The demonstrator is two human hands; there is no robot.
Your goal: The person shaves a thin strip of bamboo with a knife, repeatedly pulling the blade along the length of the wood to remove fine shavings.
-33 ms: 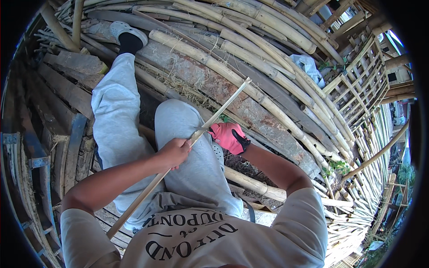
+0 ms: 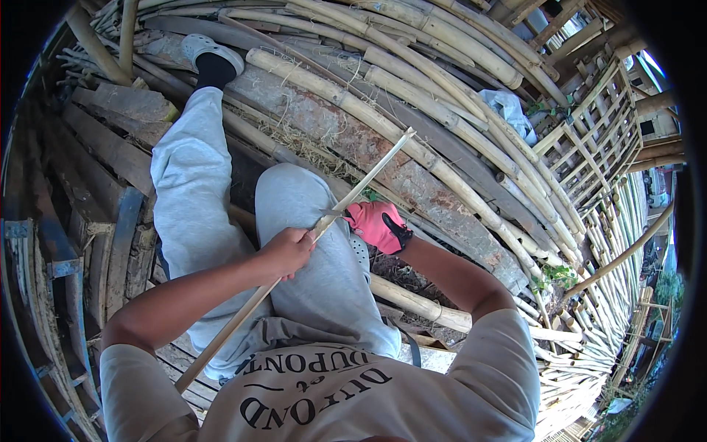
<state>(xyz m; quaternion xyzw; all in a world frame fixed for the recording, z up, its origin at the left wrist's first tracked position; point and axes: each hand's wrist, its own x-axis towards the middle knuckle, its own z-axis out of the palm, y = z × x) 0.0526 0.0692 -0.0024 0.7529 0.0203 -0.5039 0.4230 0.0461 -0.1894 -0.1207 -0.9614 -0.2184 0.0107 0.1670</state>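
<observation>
A long pale bamboo strip [image 2: 377, 166] runs slantwise over my raised knee, its far end up to the right and its near end down by my left side. My bare left hand [image 2: 289, 253] is closed around it just below the knee. In a pink glove, my right hand [image 2: 378, 227] is closed on a knife, whose short blade [image 2: 335, 213] lies against the strip on the knee. The knife's handle is hidden inside the glove.
Long bamboo poles [image 2: 442, 110] lie stacked ahead and to the right. Old wooden planks [image 2: 118, 158] and a blue metal frame [image 2: 65, 267] are at the left. A woven bamboo lattice [image 2: 589, 140] stands far right, near a pale plastic bag [image 2: 508, 110].
</observation>
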